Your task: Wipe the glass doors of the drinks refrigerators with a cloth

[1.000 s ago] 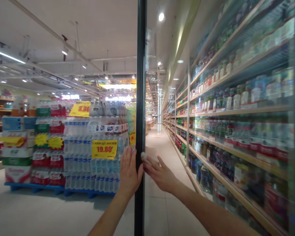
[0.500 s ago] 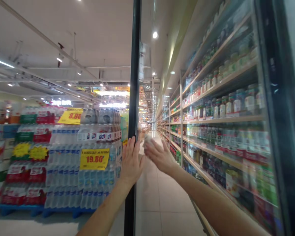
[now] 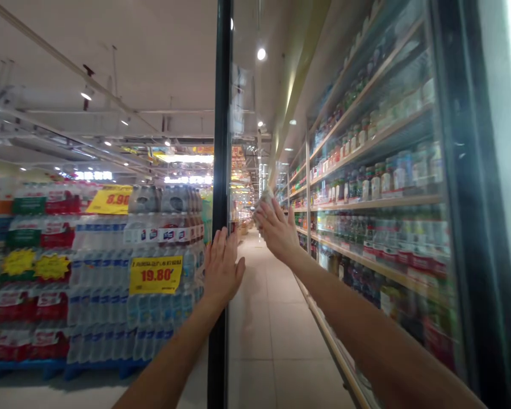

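Note:
An open glass cooler door stands edge-on before me, its black frame running from top to bottom. My left hand lies flat against that frame with the fingers stretched up. My right hand presses a small white cloth against the glass pane at about head height, fingers flat on it. Through the pane I see the aisle and the shelves.
Long wooden shelves full of bottles and jars line the right side. A pallet stack of bottled water with yellow price signs stands at the left. A tiled aisle runs straight ahead. Another dark door frame is at the far right.
My right hand has slid the cloth up the glass from waist height to head height. My left hand has stayed on the frame, shifting slightly up.

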### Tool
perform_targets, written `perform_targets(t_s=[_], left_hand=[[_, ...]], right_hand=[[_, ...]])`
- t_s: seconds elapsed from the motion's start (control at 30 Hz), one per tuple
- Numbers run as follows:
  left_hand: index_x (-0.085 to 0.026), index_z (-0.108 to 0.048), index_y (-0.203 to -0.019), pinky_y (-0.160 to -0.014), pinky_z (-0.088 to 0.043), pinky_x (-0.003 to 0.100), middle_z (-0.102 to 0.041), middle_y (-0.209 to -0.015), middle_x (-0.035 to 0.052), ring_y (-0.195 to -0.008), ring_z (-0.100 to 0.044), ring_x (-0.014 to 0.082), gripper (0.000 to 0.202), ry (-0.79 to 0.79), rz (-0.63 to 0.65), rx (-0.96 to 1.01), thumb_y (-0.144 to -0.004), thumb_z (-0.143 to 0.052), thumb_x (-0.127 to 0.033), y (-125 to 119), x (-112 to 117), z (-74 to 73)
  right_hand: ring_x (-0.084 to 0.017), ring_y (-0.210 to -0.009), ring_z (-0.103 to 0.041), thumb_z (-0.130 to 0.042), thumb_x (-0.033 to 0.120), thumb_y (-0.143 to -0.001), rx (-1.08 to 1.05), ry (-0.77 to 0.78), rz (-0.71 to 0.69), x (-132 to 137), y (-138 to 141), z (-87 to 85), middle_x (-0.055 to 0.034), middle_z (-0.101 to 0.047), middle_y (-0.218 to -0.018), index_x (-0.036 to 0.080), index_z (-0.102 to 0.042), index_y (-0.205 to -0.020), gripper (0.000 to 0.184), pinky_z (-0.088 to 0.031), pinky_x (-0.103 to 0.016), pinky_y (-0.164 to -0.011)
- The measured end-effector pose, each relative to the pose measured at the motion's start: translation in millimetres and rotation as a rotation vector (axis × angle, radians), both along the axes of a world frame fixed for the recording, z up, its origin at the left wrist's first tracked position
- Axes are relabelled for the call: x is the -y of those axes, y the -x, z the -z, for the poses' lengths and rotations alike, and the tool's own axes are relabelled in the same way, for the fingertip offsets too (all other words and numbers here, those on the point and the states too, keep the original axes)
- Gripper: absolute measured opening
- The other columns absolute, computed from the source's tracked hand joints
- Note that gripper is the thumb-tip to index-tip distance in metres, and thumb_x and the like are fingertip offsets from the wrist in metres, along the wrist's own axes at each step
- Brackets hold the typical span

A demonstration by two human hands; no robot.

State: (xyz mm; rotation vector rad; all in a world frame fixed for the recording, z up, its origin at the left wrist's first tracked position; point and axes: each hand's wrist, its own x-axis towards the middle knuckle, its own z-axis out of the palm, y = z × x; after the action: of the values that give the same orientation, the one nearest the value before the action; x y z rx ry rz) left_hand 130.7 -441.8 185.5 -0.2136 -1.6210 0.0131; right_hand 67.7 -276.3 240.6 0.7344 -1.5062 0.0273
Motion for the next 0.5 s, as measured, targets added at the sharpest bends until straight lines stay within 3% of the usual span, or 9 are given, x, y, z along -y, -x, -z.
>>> perform_targets(t_s=[0.13, 0.17, 0.33, 0.4, 0.5], left_hand=[[-0.015, -0.023, -0.14, -0.109, -0.022, 0.047, -0.03, -0.146, 0.0142, -0.137, -0.023, 0.0263, 0.063, 0.001, -0.001, 0.021, -0.083, -0.046, -0.026, 0.1, -8.7, -5.2], [-0.015, -0.024, -0.14, -0.109, -0.022, 0.046, -0.03, -0.146, 0.0137, -0.137, -0.024, 0.0256, 0.062, 0.017, -0.001, 0.026, -0.083, -0.046, -0.025, 0.4, -11.7, -5.1], [-0.012, -0.029, -0.138, -0.108, -0.024, 0.045, -0.029, -0.146, 0.0151, -0.137, -0.021, 0.026, 0.059, 0.044, -0.027, 0.152, -0.084, -0.045, -0.027, 9.4, -34.2, 1.7], [-0.012, -0.029, -0.138, -0.108, -0.024, 0.047, -0.026, -0.147, 0.0158, -0.138, -0.019, 0.0282, 0.061, -0.005, -0.044, 0.218, -0.084, -0.047, -0.032, 15.4, -44.1, 5.2], [-0.01, -0.028, -0.139, -0.109, -0.02, 0.051, -0.024, -0.148, 0.0171, -0.138, -0.016, 0.0299, 0.066, -0.046, -0.055, 0.231, -0.083, -0.049, -0.041, 23.5, -52.6, 9.1]], right_hand=[[-0.023, -0.139, -0.012, -0.039, 0.026, -0.09, -0.065, -0.179, -0.009, -34.1, 3.5, 22.1, 0.0006, -0.039, -0.142, 0.028, -0.049, -0.126, 0.037, -0.004, -0.051, -0.111], [-0.021, -0.139, -0.012, -0.04, 0.025, -0.09, -0.085, -0.159, -0.002, -48.8, 5.5, 29.2, 0.0002, -0.042, -0.141, 0.028, -0.049, -0.126, 0.037, -0.004, -0.05, -0.112], [-0.024, -0.138, -0.016, -0.042, 0.026, -0.088, -0.086, 0.385, 0.128, -102.4, 12.0, 39.6, -0.0103, -0.043, -0.138, 0.02, -0.052, -0.124, 0.038, -0.012, -0.05, -0.109], [-0.025, -0.138, -0.018, -0.044, 0.027, -0.087, -0.091, 0.279, 0.126, -106.9, 10.0, 45.5, -0.0081, -0.044, -0.138, 0.023, -0.053, -0.123, 0.037, -0.013, -0.05, -0.109], [-0.022, -0.136, -0.022, -0.047, 0.03, -0.086, -0.08, -0.085, 0.089, -119.0, 9.2, 59.9, -0.0008, -0.048, -0.135, 0.031, -0.054, -0.121, 0.035, -0.012, -0.048, -0.11]])
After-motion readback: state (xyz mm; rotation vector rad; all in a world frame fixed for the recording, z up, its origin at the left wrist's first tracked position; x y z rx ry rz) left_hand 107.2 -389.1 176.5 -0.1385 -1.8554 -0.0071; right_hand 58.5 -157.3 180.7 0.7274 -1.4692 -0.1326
